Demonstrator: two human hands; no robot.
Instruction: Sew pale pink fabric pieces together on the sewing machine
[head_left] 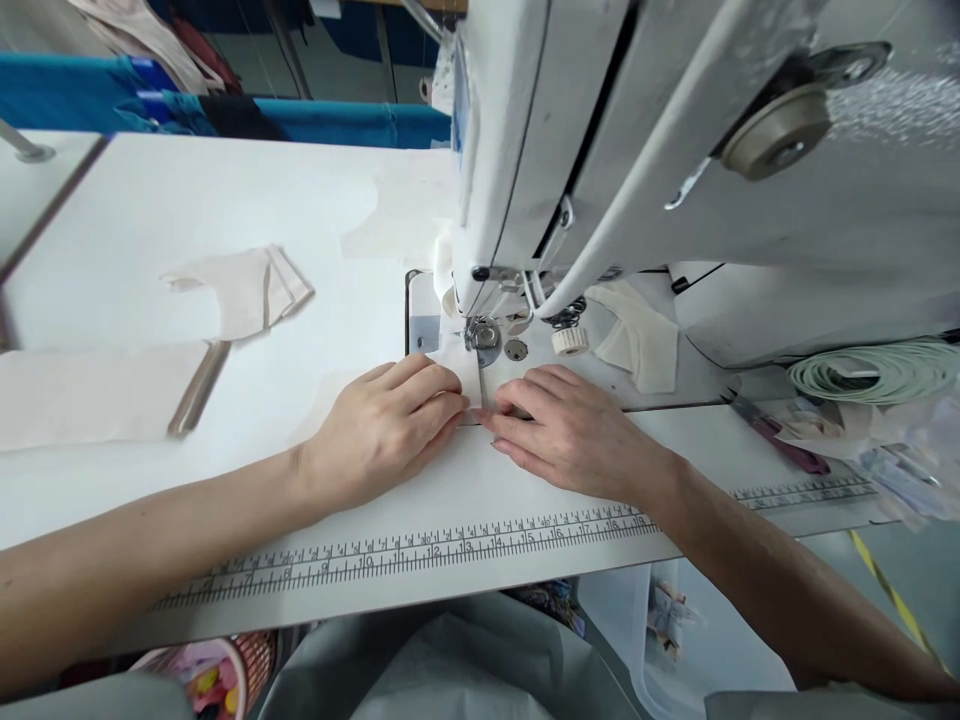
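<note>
My left hand lies flat on a small white fabric piece, fingers pressing its left part just in front of the presser foot of the white sewing machine. My right hand rests palm down beside it, fingertips touching the fabric's right edge. The two hands nearly meet at the fingertips. Most of the fabric is hidden under the fingers, and its far end reaches under the foot.
Cream fabric pieces and a metal bar lie on the white table at left. More cut pieces sit behind the needle. A ruler strip runs along the front edge. Coiled green tape and clutter lie right.
</note>
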